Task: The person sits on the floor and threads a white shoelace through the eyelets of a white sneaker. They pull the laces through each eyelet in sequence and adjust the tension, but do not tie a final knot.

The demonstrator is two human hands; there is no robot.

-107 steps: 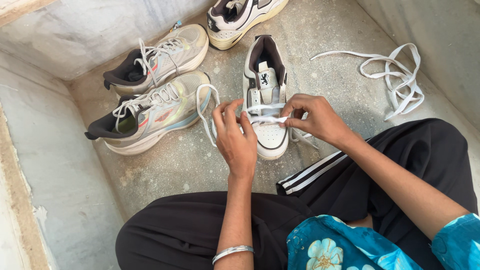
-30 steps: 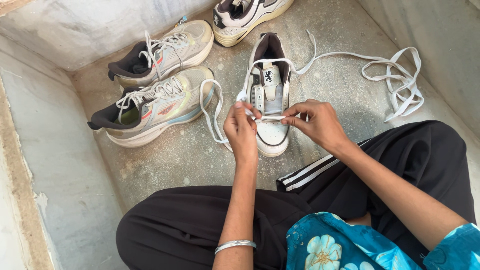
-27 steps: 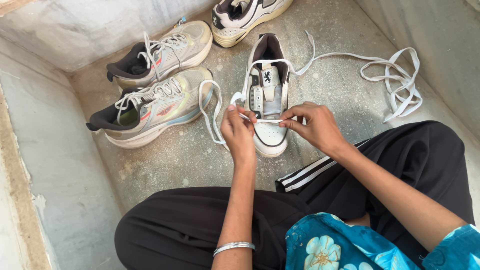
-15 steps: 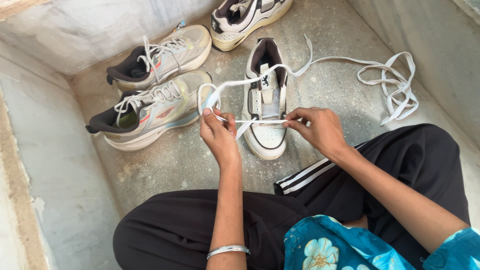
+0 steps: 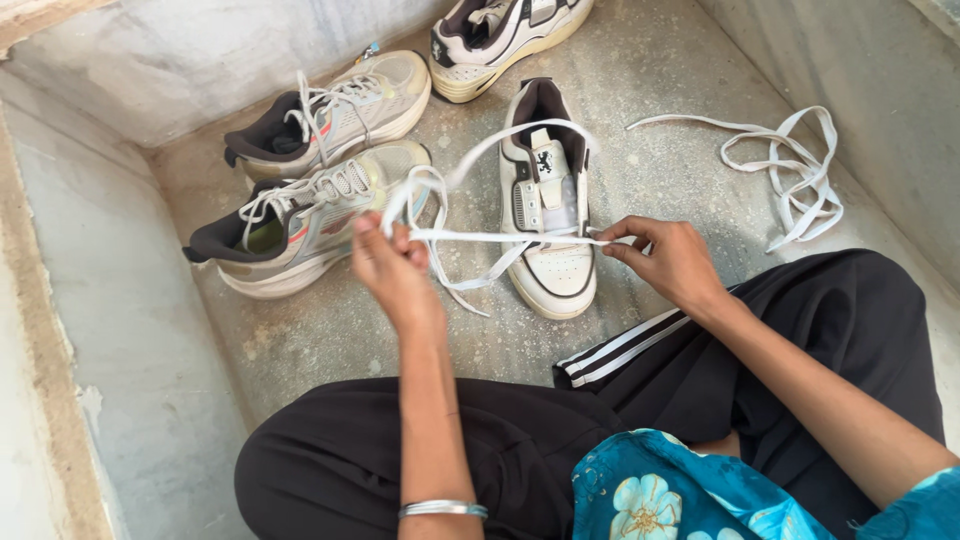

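Observation:
A white sneaker [image 5: 548,200] with a dark collar stands on the stone floor, toe toward me. A flat white shoelace [image 5: 500,238] runs across its lowest eyelets and stretches taut to the left. My left hand [image 5: 392,268] is left of the shoe and grips that lace, whose slack loops over the shoe's tongue. My right hand [image 5: 668,256] pinches the lace at the shoe's right side, close to the eyelets.
Two grey laced running shoes [image 5: 300,215] [image 5: 335,112] lie at the left. Another white sneaker [image 5: 500,35] sits at the top. A loose white lace [image 5: 795,165] is coiled on the floor at right. Stone walls [image 5: 120,300] close in left and right. My crossed legs in black trousers fill the bottom.
My left hand has pulled the lace leftward, away from the shoe, drawing it through the eyelets. The long tail that trailed to the right has been drawn in. My right hand stayed by the shoe.

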